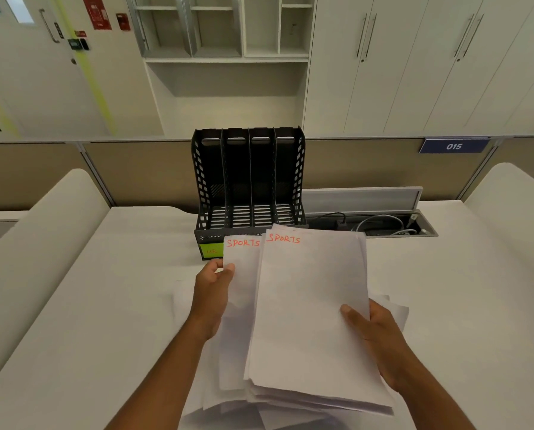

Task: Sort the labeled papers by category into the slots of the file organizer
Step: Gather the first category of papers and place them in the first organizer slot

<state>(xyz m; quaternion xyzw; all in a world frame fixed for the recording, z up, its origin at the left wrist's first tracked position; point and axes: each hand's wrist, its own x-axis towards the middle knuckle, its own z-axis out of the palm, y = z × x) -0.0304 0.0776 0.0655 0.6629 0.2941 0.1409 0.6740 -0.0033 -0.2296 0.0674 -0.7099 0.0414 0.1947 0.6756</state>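
While both forearms reach in from the bottom edge, the right hand [372,332] grips a thick stack of papers [312,321] at its right edge, thumb on the top sheet, which reads "SPORTS" in red at its upper left. The left hand [213,293] pinches a single sheet [241,274], also marked "SPORTS" in red, partly tucked under the stack. Loose sheets [393,308] lie on the white desk [120,305] beneath. Beyond the papers stands the black file organizer [248,178], its four upright slots empty. A green label [211,250] on its front base carries faint, unclear red lettering. Further back, a blue plate [454,146] reads "015".
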